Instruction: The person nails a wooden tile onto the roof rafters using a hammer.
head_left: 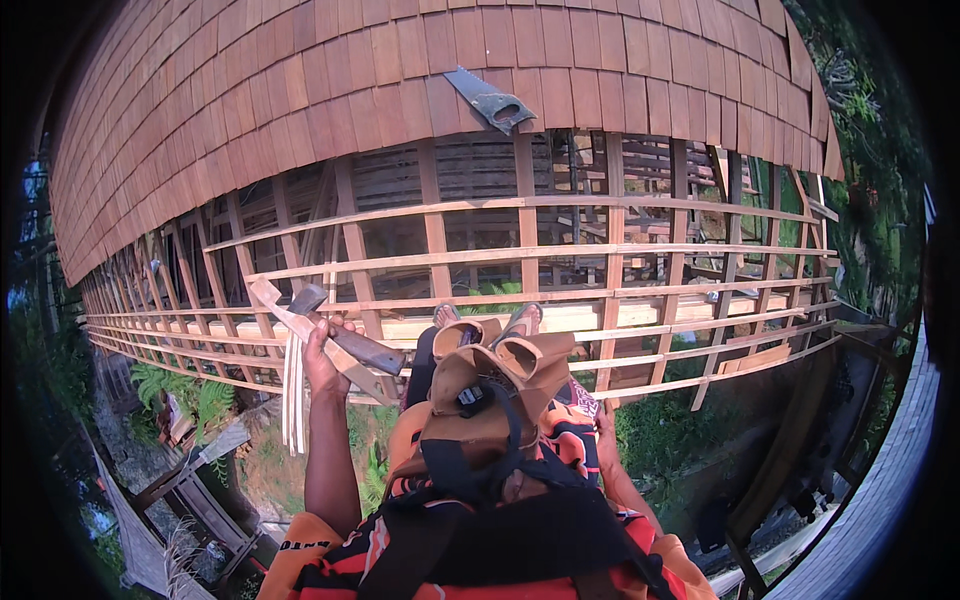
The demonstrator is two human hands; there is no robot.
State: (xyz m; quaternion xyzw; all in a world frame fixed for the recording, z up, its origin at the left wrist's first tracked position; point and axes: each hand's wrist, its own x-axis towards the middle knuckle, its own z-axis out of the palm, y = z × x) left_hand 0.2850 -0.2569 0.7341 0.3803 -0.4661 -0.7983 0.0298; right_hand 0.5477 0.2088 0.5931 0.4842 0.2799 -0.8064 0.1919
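My left hand (325, 362) is closed around a hammer with a dark metal head (308, 299) and a brown wooden handle (366, 351). A pale, flat length of wood (283, 312) lies along the hammer and is gripped with it. Several thin pale wood strips (293, 400) hang down beside this hand; what holds them is hidden. My right arm reaches down along my right side. The right hand (605, 422) is near the hip, beside a tan leather tool pouch (535, 362), and its fingers are hidden.
I am above an open roof frame of rafters (612, 235) and horizontal battens (450, 257), with gaps to the ground. My feet (522, 318) stand at a lower batten. Reddish wooden shingles (400, 60) cover the upper roof. A handsaw (490, 100) lies on their lower edge.
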